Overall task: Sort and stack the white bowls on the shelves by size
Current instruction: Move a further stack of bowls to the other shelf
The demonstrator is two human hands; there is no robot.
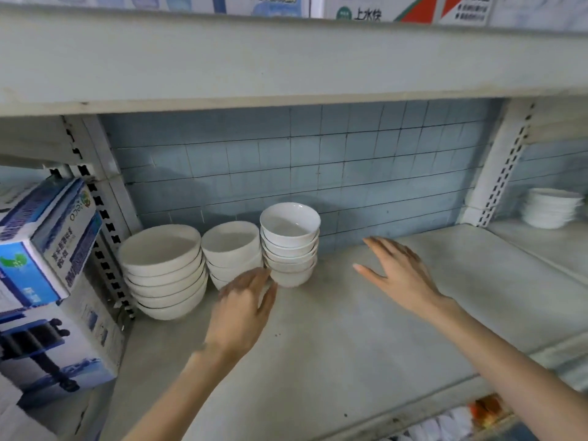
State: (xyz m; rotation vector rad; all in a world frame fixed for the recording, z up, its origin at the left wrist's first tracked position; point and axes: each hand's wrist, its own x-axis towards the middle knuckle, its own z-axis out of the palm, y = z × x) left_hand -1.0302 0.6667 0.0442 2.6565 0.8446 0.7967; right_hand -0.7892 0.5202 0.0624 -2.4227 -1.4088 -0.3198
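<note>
**Bowls on the shelf: handling first, then looks**

Fig. Three stacks of white bowls stand side by side at the back left of the shelf (pixel 366 329), against the blue tile wall (pixel 350 160). The big stack (pixel 162 272) is far left, the middle stack (pixel 232 249) next, and the small stack (pixel 289 246) to its right. Each is touching or nearly touching its neighbour.

Handling (judged, not tested): glazed ceramic, so stiff, smooth, prob. slippery, and apt to chip if knocked. A full stack will be heavy, a single bowl light. Best hold, I'd say: both palms low on the sides of a stack, or for one bowl a thumb over the rim w/ fingers under the foot. The small stack is tallest for its width, so likeliest to tip.

Left hand (pixel 245 300) is at the foot of the middle and small stacks, fingers loosely bent and close together, gripping nothing. Contact w/ the bowls can't be told. Right hand (pixel 394 272) is over bare shelf, apart from the stacks on their right, flat, fingers spread wide, holding nothing.

Looks: plain white, round, deep, nested one inside the next. The top small bowl shows a glossy inside. Another white stack (pixel 552 208) sits in the next bay to the right. Cartons (pixel 47 243) are at left.
</note>
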